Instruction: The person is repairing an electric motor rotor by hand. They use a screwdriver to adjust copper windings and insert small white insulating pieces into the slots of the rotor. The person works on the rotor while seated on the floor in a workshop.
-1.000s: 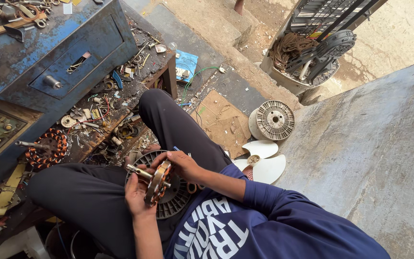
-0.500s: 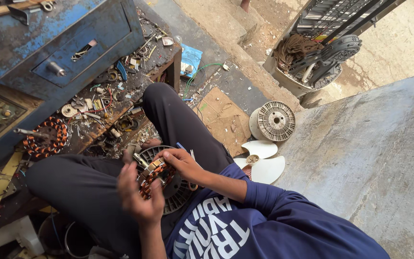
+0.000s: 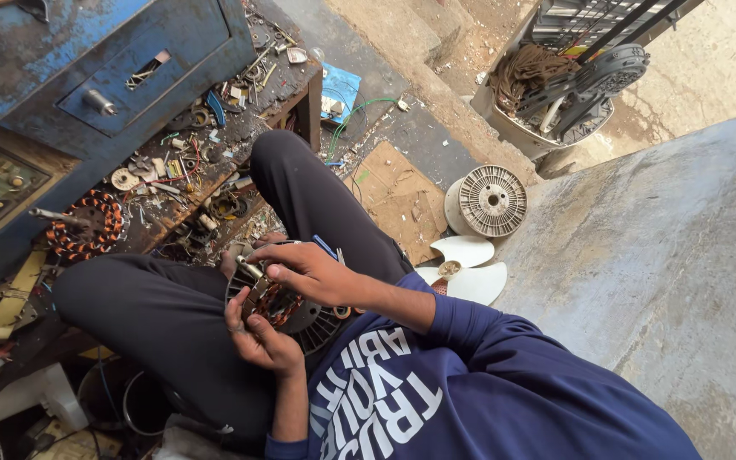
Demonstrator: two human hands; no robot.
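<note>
Seen from above, a person in a navy sweatshirt and dark trousers sat cross-legged beside a cluttered workbench [image 3: 215,183]. In the lap lay a round dark motor housing [image 3: 313,317]. Over it, both hands held a small motor stator [image 3: 270,300] with copper-coloured windings and a short metal shaft sticking out toward the upper left. The left hand [image 3: 257,336] cupped the stator from below, fingers curled closed around its edge. The right hand [image 3: 313,273] lay across the top, fingers bent and closed on the part near the shaft.

On the bench, well apart from the hands, sat another copper-wound coil ring [image 3: 87,226] among scattered scrap and tools, below a blue metal drawer cabinet [image 3: 121,72]. On the ground to the right lay a white fan blade [image 3: 466,266] and just beyond it a pale ribbed motor cover [image 3: 489,201], near a piece of cardboard [image 3: 398,200].
</note>
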